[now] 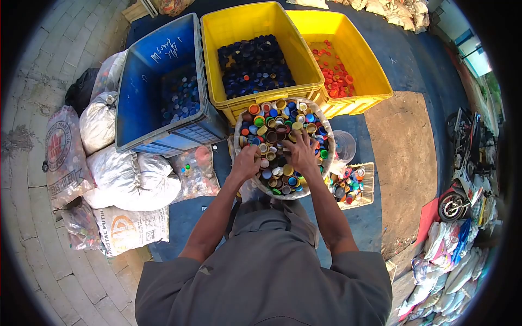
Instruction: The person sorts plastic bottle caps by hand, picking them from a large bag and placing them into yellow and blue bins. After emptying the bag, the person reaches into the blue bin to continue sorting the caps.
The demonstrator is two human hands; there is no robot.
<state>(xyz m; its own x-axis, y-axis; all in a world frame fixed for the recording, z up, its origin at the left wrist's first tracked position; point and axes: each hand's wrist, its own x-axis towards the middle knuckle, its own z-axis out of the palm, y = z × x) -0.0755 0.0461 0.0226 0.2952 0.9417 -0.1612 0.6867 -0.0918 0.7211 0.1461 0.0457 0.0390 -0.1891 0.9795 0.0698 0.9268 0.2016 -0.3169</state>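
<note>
Mixed plastic bottle caps [280, 127] of many colours fill a round, pale-rimmed container [331, 138] directly in front of me. At its left side, my left hand [248, 162] is closed among the caps, its fingers curled in. What it grips, if anything, is hidden. Over the right half of the heap lies my right hand [302, 155], fingers spread apart and touching the caps. A yellow-beige cap shows by its fingertips, and I see nothing clearly held there.
Beyond the container stand a blue crate [157, 130] with caps, a yellow crate [261, 98] with dark caps and another yellow crate [356, 103] with red caps. A small basket [359, 202] of caps sits right; stuffed sacks [117, 174] left; a motorcycle [457, 195] far right.
</note>
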